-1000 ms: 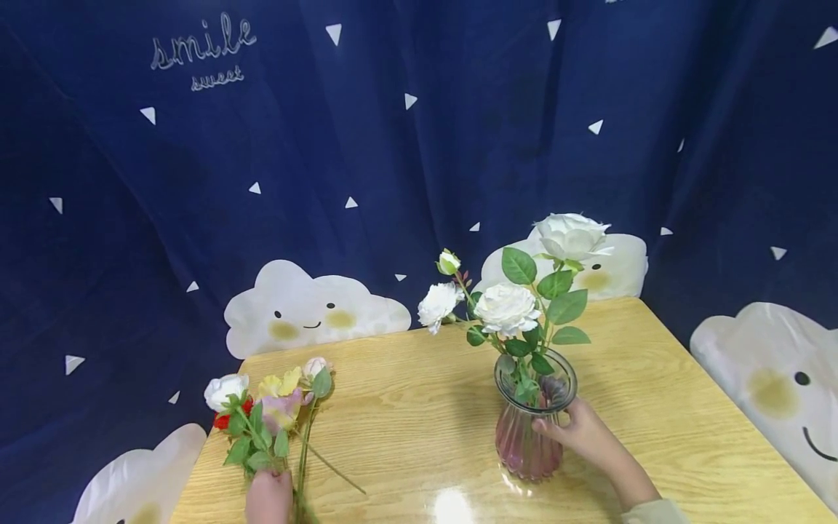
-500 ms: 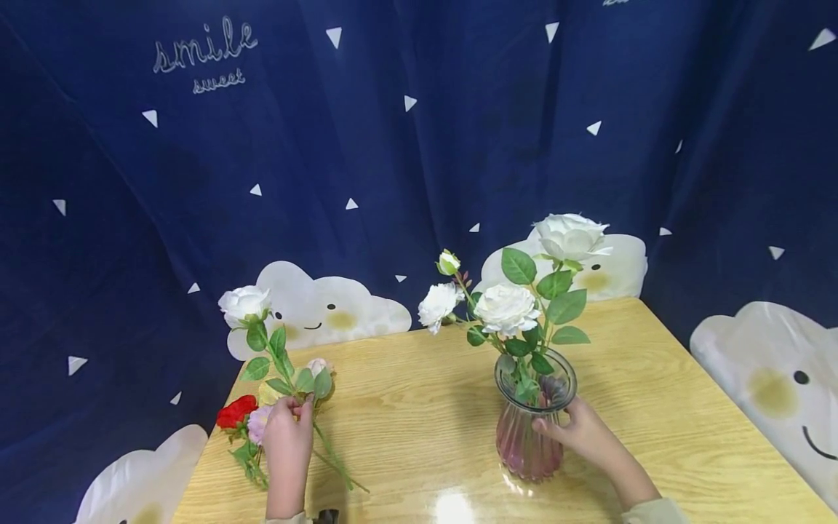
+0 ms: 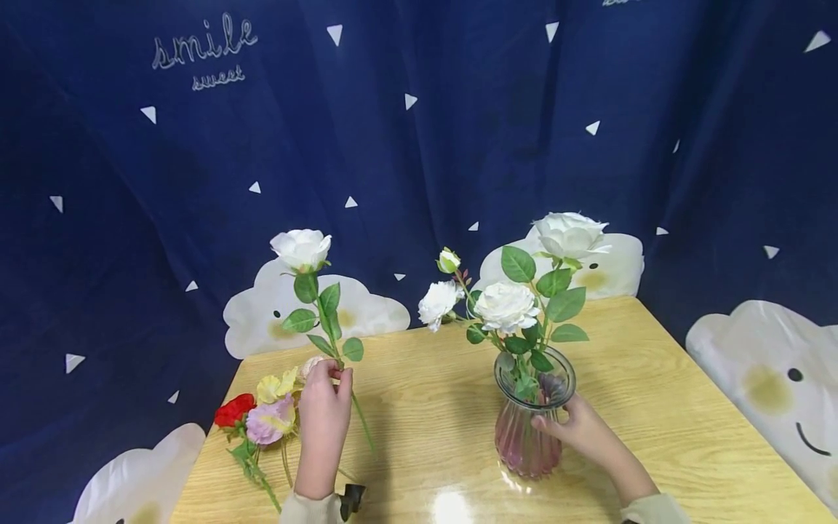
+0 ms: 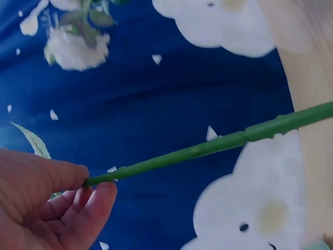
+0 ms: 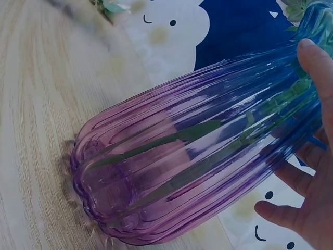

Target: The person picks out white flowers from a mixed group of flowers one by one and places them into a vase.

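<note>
Between thumb and fingers my left hand (image 3: pixel 324 418) pinches the green stem (image 4: pixel 197 151) of a white rose (image 3: pixel 302 251). The rose stands nearly upright above the left part of the table, its bloom at the top and its stem slanting down below the hand. My right hand (image 3: pixel 583 429) holds the neck of a ribbed glass vase (image 3: pixel 529 447), pink at the base and bluish higher up. White flowers (image 3: pixel 507 309) with green leaves stand in the vase. Through its glass in the right wrist view, stems (image 5: pixel 156 148) reach down towards the bottom.
Loose flowers lie on the wooden table (image 3: pixel 425 407) at the left: a red one (image 3: pixel 234 411), a yellow one (image 3: pixel 276 386), a purple one (image 3: pixel 270 422) and a pale one partly behind my left hand. Behind hangs a dark blue curtain (image 3: pixel 393 160) with white clouds.
My left hand has lifted the white rose from among the loose flowers and carried it up and to the right. The right hand and the vase have stayed in place.
</note>
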The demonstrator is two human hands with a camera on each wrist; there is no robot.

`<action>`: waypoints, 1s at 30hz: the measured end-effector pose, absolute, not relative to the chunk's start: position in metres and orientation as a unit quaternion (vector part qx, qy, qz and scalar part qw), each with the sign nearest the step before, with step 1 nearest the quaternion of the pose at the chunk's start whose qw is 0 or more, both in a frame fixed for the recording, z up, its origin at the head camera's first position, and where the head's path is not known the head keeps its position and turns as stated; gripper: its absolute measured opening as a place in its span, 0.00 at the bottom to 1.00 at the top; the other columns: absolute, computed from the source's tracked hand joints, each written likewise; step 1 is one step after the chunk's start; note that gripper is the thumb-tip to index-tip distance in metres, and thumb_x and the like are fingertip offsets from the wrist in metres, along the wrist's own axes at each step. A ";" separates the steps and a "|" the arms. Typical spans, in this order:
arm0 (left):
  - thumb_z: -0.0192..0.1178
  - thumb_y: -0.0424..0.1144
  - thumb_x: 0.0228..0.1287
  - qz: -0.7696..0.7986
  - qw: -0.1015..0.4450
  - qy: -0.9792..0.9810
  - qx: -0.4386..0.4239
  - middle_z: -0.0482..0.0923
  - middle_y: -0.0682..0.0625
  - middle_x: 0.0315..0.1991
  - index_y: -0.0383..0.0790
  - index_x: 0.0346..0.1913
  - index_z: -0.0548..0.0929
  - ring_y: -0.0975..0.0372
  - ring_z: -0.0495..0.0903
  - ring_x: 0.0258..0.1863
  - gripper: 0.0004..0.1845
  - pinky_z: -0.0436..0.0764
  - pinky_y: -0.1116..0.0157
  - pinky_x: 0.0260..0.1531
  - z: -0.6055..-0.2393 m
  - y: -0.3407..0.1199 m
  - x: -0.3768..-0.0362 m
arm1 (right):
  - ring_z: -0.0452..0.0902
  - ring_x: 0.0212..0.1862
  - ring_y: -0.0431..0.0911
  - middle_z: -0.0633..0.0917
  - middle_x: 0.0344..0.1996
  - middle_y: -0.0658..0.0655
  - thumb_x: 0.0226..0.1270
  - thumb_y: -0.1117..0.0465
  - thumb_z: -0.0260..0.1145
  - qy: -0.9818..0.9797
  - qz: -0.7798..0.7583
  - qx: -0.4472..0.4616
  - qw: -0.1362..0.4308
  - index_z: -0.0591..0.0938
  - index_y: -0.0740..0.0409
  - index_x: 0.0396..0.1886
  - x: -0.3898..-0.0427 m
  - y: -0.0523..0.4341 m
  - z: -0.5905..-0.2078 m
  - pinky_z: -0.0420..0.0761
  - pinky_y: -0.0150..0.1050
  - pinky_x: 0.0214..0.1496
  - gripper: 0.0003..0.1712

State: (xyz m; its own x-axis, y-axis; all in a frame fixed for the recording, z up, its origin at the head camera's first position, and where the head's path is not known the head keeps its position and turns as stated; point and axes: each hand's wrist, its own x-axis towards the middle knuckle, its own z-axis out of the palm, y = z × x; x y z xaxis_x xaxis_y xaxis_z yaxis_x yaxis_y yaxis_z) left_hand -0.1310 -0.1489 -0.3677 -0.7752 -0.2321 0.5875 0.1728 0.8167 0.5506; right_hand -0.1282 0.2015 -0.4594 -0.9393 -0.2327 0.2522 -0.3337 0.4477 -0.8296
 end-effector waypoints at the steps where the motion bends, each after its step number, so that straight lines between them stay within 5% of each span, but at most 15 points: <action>1: 0.61 0.27 0.52 -0.301 0.337 -0.892 0.011 0.73 0.44 0.24 0.30 0.29 0.74 0.56 0.76 0.20 0.05 0.75 0.60 0.21 -0.366 -0.144 -0.131 | 0.65 0.53 0.67 0.72 0.50 0.74 0.51 0.59 0.68 -0.849 0.499 0.169 0.051 0.61 0.71 0.60 -0.128 0.202 -0.459 0.63 0.62 0.52 0.41; 30: 0.59 0.27 0.54 -0.402 0.367 -0.809 -0.221 0.73 0.47 0.28 0.33 0.32 0.74 0.62 0.77 0.21 0.05 0.75 0.75 0.22 -0.289 -0.020 -0.136 | 0.71 0.49 0.65 0.76 0.45 0.72 0.50 0.62 0.68 -0.842 0.505 0.177 0.064 0.63 0.73 0.59 -0.128 0.200 -0.459 0.65 0.63 0.50 0.39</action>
State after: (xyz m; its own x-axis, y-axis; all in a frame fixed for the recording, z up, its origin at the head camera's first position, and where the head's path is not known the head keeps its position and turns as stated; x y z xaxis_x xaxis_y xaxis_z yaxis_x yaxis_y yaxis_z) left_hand -0.1357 -0.0204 -0.2894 -0.6333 0.0635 0.7713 0.6528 0.5792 0.4883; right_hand -0.1277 0.1998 -0.4592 -0.9290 -0.2333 0.2873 -0.3634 0.4273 -0.8278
